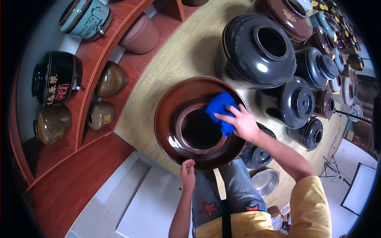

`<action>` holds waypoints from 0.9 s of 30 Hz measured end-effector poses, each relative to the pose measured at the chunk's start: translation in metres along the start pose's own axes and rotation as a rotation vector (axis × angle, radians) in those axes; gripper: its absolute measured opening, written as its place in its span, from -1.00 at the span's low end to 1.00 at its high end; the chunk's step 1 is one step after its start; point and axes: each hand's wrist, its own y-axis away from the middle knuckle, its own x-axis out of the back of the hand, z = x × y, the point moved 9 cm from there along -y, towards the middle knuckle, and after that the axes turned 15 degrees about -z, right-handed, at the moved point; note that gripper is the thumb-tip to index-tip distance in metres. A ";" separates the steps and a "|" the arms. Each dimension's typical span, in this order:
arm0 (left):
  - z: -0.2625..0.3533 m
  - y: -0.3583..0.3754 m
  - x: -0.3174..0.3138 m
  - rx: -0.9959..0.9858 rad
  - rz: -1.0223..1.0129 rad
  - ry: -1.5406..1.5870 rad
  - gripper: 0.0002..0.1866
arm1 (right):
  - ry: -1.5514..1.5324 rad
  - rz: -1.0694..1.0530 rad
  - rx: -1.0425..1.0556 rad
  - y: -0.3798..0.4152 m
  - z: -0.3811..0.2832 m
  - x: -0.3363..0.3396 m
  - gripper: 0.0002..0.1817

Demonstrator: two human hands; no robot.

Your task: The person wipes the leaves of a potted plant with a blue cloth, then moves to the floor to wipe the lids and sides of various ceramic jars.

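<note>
A large glossy brown jar (166,119) stands on the wooden floor in front of me, its round mouth open and dark. My right hand (241,122) presses a blue cloth (220,107) flat against the jar's upper right shoulder, beside the mouth. The fingers of my left hand (187,171) grip the jar's near rim at the bottom edge.
Several black and brown glazed jars (258,49) crowd the floor to the right, some with lids. Wooden shelves (91,95) on the left carry smaller pots and a teal jar (85,18). A metal bowl (265,181) lies by my legs.
</note>
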 end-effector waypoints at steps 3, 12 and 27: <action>0.006 0.006 -0.005 -0.081 -0.088 -0.150 -0.81 | 0.047 -0.076 -0.149 0.042 -0.028 -0.025 -0.31; -0.034 0.030 0.050 -0.108 0.219 0.119 -0.83 | -0.418 -0.205 -0.039 0.044 -0.181 -0.093 -0.45; -0.062 0.072 0.116 0.115 0.313 0.308 -0.87 | -0.591 0.364 -0.744 -0.071 -0.074 0.008 -0.44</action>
